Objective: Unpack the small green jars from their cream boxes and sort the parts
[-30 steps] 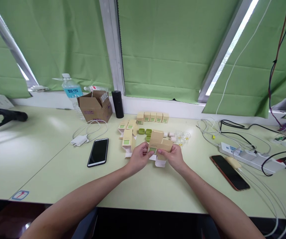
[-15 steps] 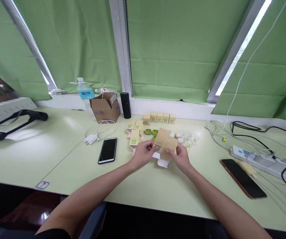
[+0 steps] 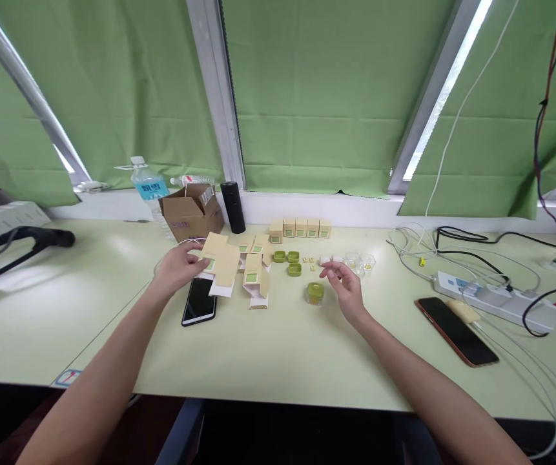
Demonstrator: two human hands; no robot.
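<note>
My left hand [image 3: 177, 266] pinches an unfolded kraft-paper box [image 3: 226, 265] by its left edge and holds it over a phone [image 3: 199, 302]. Other unfolded boxes [image 3: 253, 278] lie just right of it. My right hand [image 3: 348, 294] is empty, fingers apart, above the table beside a small jar with a green lid [image 3: 315, 292]. Several green lids [image 3: 294, 269] lie behind the jar, with tiny yellow pieces [image 3: 312, 268] to their right. Clear cups [image 3: 368, 263] stand past my right fingertips, and small pale pieces there are partly hidden by them.
A row of small closed boxes [image 3: 301, 227] stands at the back. Left of it are a black cylinder [image 3: 233, 206], a cardboard carton [image 3: 191, 213] and a water bottle [image 3: 152, 188]. At right lie another phone [image 3: 456, 331], a power strip [image 3: 500, 300] and tangled cables.
My right hand has let go of the unfolded box. My left hand has carried it leftward, over the phone. The green-lidded jar now shows in front. The view has shifted slightly.
</note>
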